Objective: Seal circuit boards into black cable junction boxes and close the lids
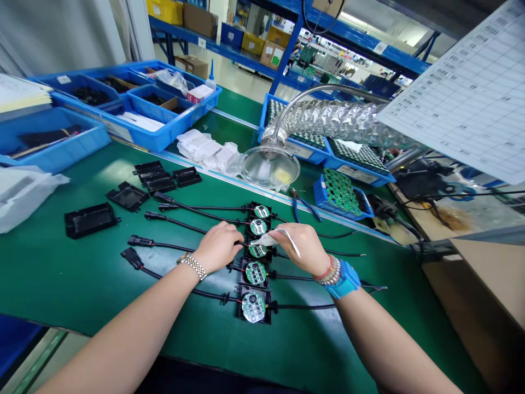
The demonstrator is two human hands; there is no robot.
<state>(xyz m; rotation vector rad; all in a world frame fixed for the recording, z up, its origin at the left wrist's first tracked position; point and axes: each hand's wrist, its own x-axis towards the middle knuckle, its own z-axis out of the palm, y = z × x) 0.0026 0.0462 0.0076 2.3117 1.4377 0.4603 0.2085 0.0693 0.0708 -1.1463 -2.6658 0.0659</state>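
Several black housings stand in a column on the green table (184, 334), each with a round green circuit board and black cables out both sides. My left hand (218, 246) is closed on the black cable at the left edge of the middle housing. In my right hand (302, 246) is a white tube (266, 239), gripped with closed fingers, its tip over the middle circuit board (258, 250). Two boards lie nearer to me, the closest one (253, 307) at the front. Black connectors (140, 241) end the cables on the left.
Black plastic cases (91, 220) lie at the left. Behind them are blue bins (158, 137) and white packets (207, 150). A fume funnel (270, 167), pliers (301, 206) and a tray of green boards (340, 191) stand beyond the housings.
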